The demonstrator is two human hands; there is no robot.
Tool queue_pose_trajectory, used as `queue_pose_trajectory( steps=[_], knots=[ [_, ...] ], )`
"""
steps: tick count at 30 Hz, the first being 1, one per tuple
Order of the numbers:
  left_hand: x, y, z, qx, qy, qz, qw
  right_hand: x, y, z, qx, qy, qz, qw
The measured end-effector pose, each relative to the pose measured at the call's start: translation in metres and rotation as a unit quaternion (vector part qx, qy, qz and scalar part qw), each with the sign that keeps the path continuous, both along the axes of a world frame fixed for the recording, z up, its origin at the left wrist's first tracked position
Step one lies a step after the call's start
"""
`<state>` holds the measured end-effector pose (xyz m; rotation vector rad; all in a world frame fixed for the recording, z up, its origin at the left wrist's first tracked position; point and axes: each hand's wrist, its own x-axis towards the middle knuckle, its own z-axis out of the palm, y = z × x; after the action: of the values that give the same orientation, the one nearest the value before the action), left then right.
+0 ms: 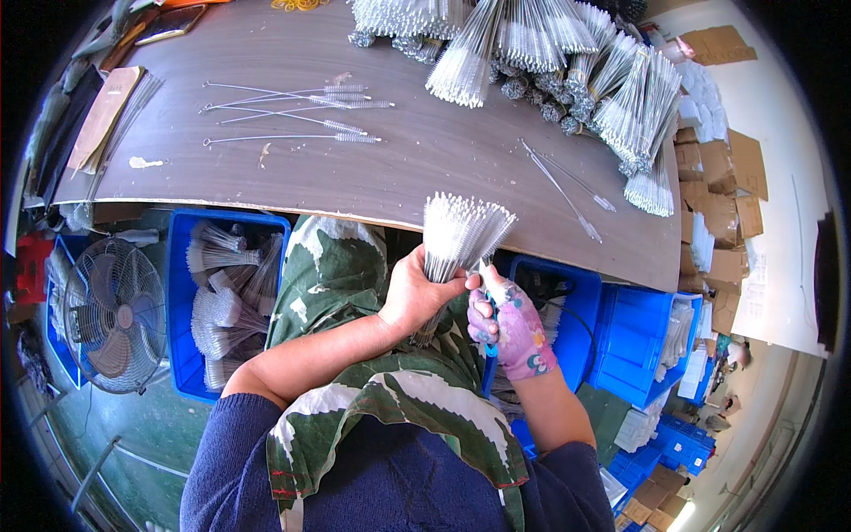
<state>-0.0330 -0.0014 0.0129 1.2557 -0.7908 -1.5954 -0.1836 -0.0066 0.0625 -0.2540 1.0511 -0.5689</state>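
My left hand (408, 291) is wrapped round a bundle of thin wire brushes (455, 232), their white bristle ends fanned upward and wire shafts hanging below my fingers. It is held just off the table's near edge, above my lap. My right hand (518, 330), in a pink and purple patterned glove with bare fingertips, is closed on a pliers-like tool with a blue handle (490, 348). The tool's dark tip meets the bundle's right side by my left thumb; my fingers hide most of the tool. Several loose brushes (350, 104) lie on the table beyond.
Many tied brush bundles (541, 40) are heaped at the table's far right. Two more brushes (567, 197) lie near the right edge. A blue bin (180, 306) with bundles and a standing fan (120, 315) are at left. Blue crates (625, 341) stand at right, cartons (727, 213) behind.
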Motion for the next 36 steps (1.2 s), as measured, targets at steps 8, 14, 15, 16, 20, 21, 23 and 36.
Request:
queue_pose_trajectory(
  steps=[8,14,15,16,20,21,23,36],
  knots=[
    [0.012,-0.016,-0.019,0.001,0.164,-0.046,0.985,-0.014,-0.028,0.046,-0.197,0.016,-0.073,0.978],
    [0.024,-0.035,0.003,0.097,0.381,-0.192,0.899,-0.01,-0.111,0.048,-0.54,0.294,-0.074,0.785],
    [0.021,-0.034,-0.001,0.083,0.386,-0.198,0.897,-0.009,-0.121,0.039,-0.598,0.295,0.016,0.745],
    [0.018,-0.031,-0.006,0.082,0.386,-0.198,0.897,-0.005,-0.128,0.028,-0.552,0.297,0.055,0.777],
    [0.018,-0.018,-0.02,0.103,0.408,-0.171,0.891,0.007,-0.124,0.036,-0.368,0.304,0.218,0.851],
    [0.019,-0.016,-0.02,0.115,0.426,-0.145,0.885,0.008,-0.12,0.039,-0.34,0.31,0.253,0.851],
    [0.022,-0.013,-0.022,0.126,0.452,-0.112,0.876,0.007,-0.116,0.039,-0.348,0.307,0.278,0.841],
    [0.026,-0.006,-0.018,0.13,0.448,-0.108,0.878,-0.008,-0.106,0.033,-0.447,0.226,0.256,0.827]
  ],
)
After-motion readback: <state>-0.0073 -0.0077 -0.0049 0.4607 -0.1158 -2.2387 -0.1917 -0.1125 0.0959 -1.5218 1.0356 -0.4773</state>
